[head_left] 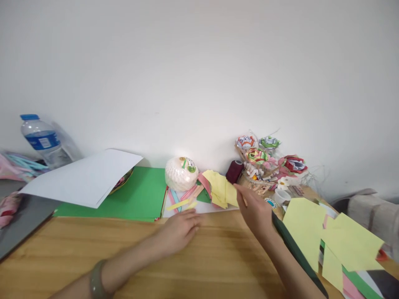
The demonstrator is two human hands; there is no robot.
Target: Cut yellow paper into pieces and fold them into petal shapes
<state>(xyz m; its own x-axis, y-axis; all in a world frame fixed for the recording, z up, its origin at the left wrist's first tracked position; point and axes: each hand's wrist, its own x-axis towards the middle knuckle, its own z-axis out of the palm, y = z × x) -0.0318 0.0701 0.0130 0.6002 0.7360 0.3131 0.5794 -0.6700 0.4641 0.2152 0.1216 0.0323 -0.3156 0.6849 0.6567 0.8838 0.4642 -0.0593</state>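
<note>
My right hand (255, 211) is closed in a pinch at the edge of crumpled, cut yellow paper (220, 187), above a white sheet. My left hand (181, 230) is low over the wooden table, its fingers blurred and pointing right. Just beyond its fingertips are a yellow paper strip (178, 204) and several pink and blue strips. Whether the left fingers grip a piece of paper cannot be made out. A green bangle (98, 279) circles my left wrist. Behind the strips stands a wrapped white ball (181, 172), and a dark red thread spool (234, 171) leans near my right hand.
White sheets (84, 178) overlie a green board (141, 193) at the left, near a water bottle (43, 139). Paper flowers (260, 155) stand in a basket (254, 185) against the wall. Cut yellow sheets (304, 228) and coloured scraps cover the right side. A small clear cup (281, 196) sits beside the basket.
</note>
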